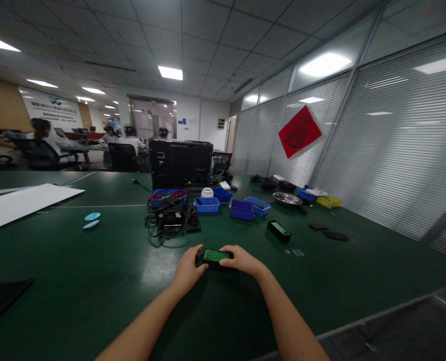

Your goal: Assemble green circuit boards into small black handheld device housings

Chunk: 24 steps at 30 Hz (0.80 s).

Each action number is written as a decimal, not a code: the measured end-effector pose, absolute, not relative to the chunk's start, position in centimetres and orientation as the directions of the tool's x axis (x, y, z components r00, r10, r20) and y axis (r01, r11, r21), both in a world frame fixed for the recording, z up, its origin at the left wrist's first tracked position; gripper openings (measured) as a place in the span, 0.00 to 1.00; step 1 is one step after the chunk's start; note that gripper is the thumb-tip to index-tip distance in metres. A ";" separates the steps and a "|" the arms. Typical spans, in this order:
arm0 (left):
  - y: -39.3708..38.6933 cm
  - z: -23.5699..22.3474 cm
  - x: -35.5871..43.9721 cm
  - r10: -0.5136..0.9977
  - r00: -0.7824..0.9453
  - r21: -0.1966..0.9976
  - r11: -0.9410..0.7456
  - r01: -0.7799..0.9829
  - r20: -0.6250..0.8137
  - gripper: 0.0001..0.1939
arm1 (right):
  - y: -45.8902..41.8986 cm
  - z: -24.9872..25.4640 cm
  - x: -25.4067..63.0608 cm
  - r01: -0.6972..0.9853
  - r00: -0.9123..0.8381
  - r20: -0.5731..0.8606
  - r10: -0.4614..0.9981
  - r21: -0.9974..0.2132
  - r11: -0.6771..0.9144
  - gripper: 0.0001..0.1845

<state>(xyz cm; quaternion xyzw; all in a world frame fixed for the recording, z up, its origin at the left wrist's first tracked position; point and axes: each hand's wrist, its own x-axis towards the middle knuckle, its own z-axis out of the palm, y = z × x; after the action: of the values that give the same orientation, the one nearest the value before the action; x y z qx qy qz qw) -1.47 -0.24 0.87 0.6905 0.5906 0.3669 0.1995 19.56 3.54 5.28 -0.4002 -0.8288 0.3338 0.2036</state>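
Note:
Both my hands are on a small black case with a green circuit board [216, 255] showing in its top, low over the green table in front of me. My left hand [188, 271] grips its left end, thumb at the near side and fingers at the far side. At the right end, my right hand [241, 260] holds it with the thumb over the board's edge. A similar black box [279, 230] with a pale green top rests farther right. Beside it lie a small ring [287, 251] and a clear plastic piece [298, 252].
Ahead stand blue bins [207, 204], a black soldering-station-like box with cables [170, 220] and a large black monitor-like panel [181, 163]. A metal bowl [287, 199] and yellow tray [328, 201] sit right. White sheets [27, 203] lie left. Several people sit in the background.

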 end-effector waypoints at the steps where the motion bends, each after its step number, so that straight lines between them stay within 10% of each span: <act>1: -0.2 0.8 -1.5 0.961 0.024 0.709 -0.220 0.670 0.275 0.29 | 3.6 5.1 19.5 0.535 -0.591 0.074 0.803 -0.709 0.459 0.19; 24: 0.2 -0.2 -1.8 0.954 0.027 0.726 -0.246 0.642 0.300 0.25 | 4.3 4.2 19.4 0.969 -0.032 0.316 0.948 -0.222 0.107 0.20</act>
<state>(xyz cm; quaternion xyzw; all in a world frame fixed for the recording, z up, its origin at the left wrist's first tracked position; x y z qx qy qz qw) -1.81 0.23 -0.20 0.6876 0.5800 0.3876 0.2012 19.39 4.32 4.21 -0.6678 -0.7178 -0.0272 0.1951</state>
